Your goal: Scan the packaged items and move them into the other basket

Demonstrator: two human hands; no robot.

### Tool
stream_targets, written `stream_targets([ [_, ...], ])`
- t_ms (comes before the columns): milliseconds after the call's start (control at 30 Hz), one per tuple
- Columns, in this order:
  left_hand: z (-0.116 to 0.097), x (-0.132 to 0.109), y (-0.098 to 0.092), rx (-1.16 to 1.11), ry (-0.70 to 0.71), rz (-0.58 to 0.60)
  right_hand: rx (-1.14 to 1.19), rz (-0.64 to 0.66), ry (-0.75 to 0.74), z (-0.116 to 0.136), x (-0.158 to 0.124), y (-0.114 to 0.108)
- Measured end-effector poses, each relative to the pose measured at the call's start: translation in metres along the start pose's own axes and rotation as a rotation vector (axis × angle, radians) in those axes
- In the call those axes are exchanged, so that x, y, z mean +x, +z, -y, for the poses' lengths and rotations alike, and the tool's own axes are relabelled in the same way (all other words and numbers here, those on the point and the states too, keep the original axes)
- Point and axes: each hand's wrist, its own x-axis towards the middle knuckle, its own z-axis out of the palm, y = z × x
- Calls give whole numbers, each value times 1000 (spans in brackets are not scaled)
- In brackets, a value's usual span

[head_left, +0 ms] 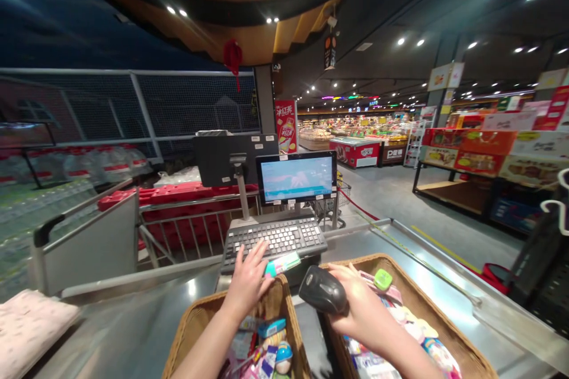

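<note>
My left hand (249,277) is over the front of the black keyboard (284,237), with several fingers stretched over its keys. Between the thumb and forefinger it holds a small teal and white box (283,264), which points to the right. A black handheld barcode scanner (323,290) is gripped in my right hand (355,299), its head turned left toward the box. Beneath my left forearm stands a wicker basket (297,331) of small packaged goods. Another wicker basket (444,314) with colourful packets lies under my right forearm, which hides part of its contents.
A lit monitor (297,177) stands behind the keyboard, beside a second screen (217,161) facing away. Both baskets rest on a metal counter (133,314). Folded pale cloth (33,331) lies far left. Beyond are a metal barrier (93,243) and shelves of boxes (480,154).
</note>
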Motion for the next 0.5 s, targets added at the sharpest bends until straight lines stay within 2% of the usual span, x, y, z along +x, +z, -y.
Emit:
stream_targets([
  [233, 12, -38, -8, 0, -46, 41, -17, 94, 52, 11, -1, 21],
  [500, 27, -87, -12, -11, -93, 102, 3, 151, 23, 29, 0, 40],
])
